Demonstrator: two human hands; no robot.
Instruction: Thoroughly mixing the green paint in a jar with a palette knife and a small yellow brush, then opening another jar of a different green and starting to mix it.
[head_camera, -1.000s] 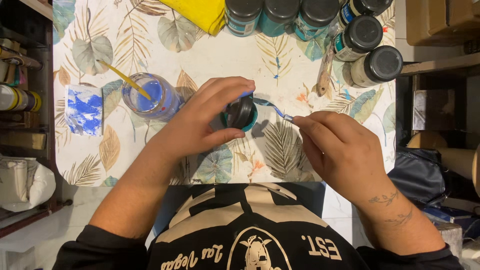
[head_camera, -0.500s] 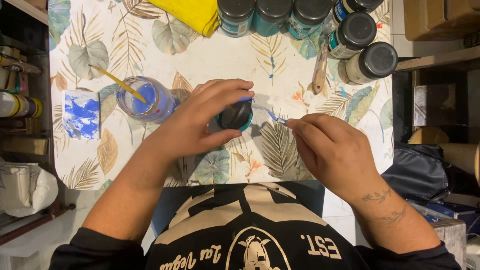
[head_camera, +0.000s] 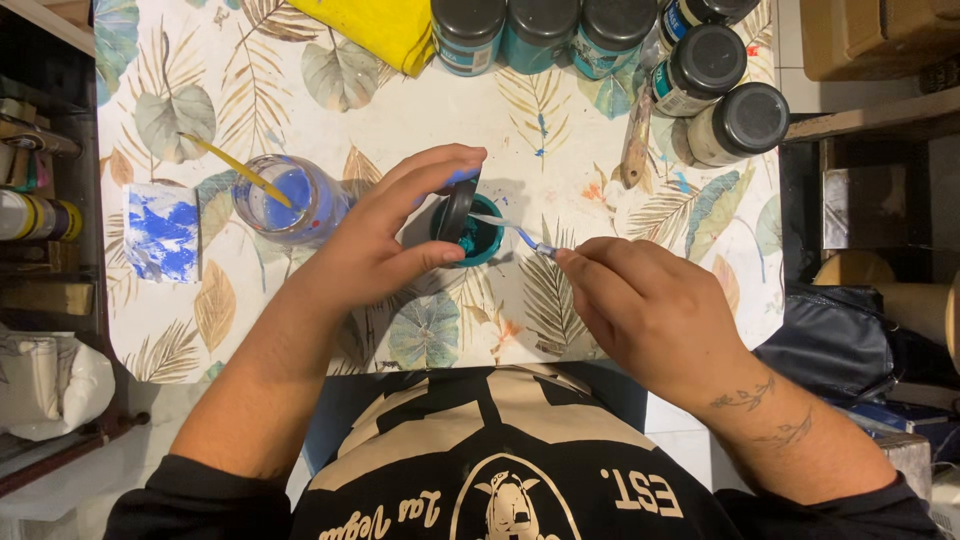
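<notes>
Open teal paint jar (head_camera: 472, 235) — centre of the leaf-print table (head_camera: 420, 110); its black lid (head_camera: 455, 208) is held tilted by the left hand (head_camera: 385, 245). Thin brush (head_camera: 510, 230), pinched in the right hand (head_camera: 640, 300), is dipped inside — loading judged underway; a careful lift is called for.

There is a single view, taken from a camera on the person's head and aimed almost straight down. It sits close above the table (head_camera: 600, 130), whose leaf-patterned cloth fills most of the frame. The person's chest takes up the near edge, with the left hand (head_camera: 385, 245) and right hand (head_camera: 640, 300) at the centre. Jars (head_camera: 540, 30) line the far edge. Shelves at the far left and right are dim, probably storage.
</notes>
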